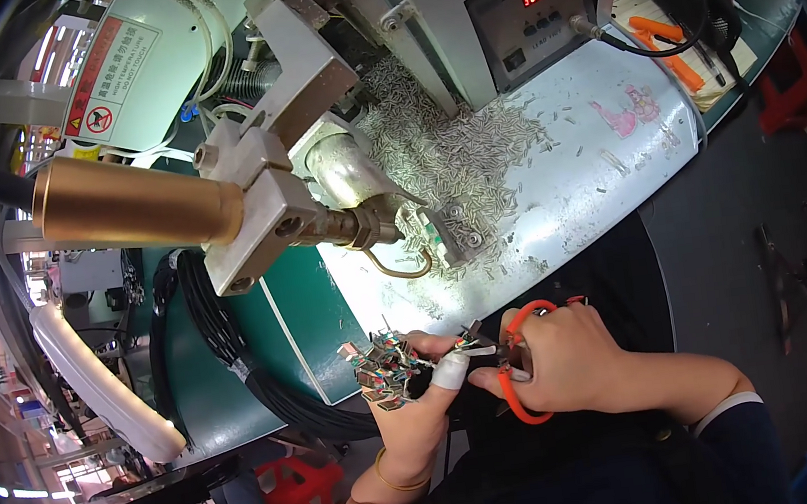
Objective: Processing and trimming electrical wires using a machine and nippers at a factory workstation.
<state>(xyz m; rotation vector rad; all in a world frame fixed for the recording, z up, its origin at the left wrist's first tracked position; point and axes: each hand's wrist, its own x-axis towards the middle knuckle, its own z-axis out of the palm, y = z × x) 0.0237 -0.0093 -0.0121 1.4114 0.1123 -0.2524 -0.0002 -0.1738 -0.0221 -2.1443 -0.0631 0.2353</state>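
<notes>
Several small wired connectors are bunched in the left hand, pinched by its thumb and fingers, before the white worktop; the right hand is closed around orange-handled pliers, their tip near this thumb.

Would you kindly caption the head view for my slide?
Right hand holds orange-handled pliers beside the left hand, which holds a bunch of wired parts, metal bits scattered beyond.

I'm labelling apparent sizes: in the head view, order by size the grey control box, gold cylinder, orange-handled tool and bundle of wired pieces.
1. Grey control box
2. Gold cylinder
3. Orange-handled tool and bundle of wired pieces: too close to rank, as the right hand partly covers the tool.
</notes>
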